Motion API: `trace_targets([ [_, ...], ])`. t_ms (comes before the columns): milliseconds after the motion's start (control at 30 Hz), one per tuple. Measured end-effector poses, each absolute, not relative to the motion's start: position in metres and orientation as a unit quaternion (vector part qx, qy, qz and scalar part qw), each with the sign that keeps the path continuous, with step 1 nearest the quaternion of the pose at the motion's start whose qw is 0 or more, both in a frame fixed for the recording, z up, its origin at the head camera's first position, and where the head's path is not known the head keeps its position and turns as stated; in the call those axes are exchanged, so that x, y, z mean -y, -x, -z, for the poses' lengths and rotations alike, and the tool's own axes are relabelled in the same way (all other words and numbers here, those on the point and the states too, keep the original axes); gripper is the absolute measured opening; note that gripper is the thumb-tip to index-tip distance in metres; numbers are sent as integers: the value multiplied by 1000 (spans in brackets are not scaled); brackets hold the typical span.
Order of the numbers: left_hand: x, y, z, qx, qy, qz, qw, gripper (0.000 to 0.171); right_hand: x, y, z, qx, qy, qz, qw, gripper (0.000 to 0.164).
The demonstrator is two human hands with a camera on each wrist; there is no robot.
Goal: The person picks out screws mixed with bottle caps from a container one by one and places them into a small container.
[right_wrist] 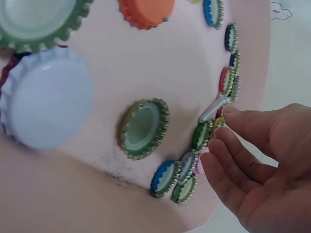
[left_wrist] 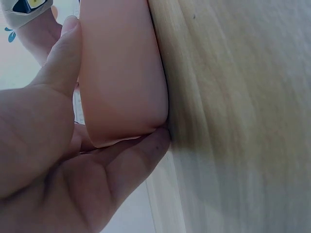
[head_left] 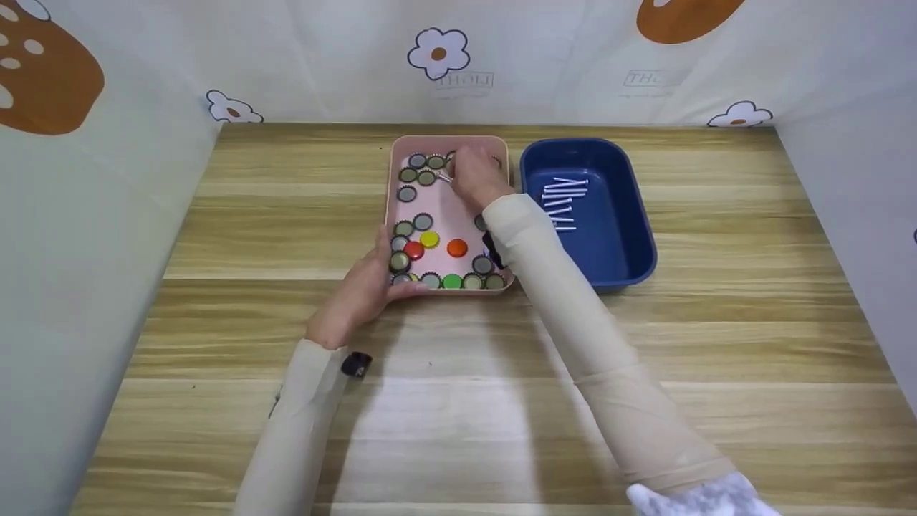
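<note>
A pink tray (head_left: 448, 208) holds many bottle caps, some with pale undersides up and others showing yellow, red, orange or green tops. My left hand (head_left: 365, 287) grips its near left corner, thumb along the near side, fingers along the left wall. In the left wrist view that hand (left_wrist: 73, 145) lies against the tray's outer wall (left_wrist: 121, 68). Over the tray's far part, my right hand (head_left: 476, 175) pinches a silver nail (right_wrist: 213, 108) by its end, close to caps by the wall. The right wrist partly covers the tray's right side.
Just right of the pink tray stands a deep blue bin (head_left: 609, 251) with several silver nails (head_left: 562, 204) on its floor. Both stand on a wooden table (head_left: 286, 215) before a pale flower-printed backdrop (head_left: 322, 64). A loose green-edged cap (right_wrist: 145, 128) lies on the tray floor.
</note>
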State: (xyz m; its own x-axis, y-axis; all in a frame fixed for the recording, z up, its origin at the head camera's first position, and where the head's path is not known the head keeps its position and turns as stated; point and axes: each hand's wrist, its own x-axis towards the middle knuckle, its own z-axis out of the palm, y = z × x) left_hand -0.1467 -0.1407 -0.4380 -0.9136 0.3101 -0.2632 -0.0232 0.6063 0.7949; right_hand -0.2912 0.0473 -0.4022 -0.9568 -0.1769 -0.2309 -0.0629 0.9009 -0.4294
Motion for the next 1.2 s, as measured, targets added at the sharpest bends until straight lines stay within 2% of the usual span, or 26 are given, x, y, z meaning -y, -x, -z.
trace_targets([
  [67, 140, 147, 438, -876, -85, -435, 189, 89, -47, 291, 405, -967, 55, 211, 132, 25],
  [167, 141, 145, 438, -890, -98, -408, 179, 111, -47, 290, 409, -970, 50, 201, 128, 23],
  [367, 141, 144, 438, -897, -110, -394, 166, 112, -46, 291, 415, -974, 37, 175, 136, 19],
  [567, 140, 141, 437, -911, -130, -360, 155, 121, -44, 292, 420, -982, 27, 139, 123, 17],
  [833, 141, 140, 438, -901, -118, -384, 162, 120, -40, 291, 425, -982, 53, 155, 97, 20],
  [1067, 142, 143, 440, -883, -91, -426, 176, 103, -38, 287, 429, -984, 81, 142, 65, 21],
  [1200, 143, 144, 440, -879, -90, -434, 176, 100, -36, 286, 429, -985, 94, 140, 46, 24],
])
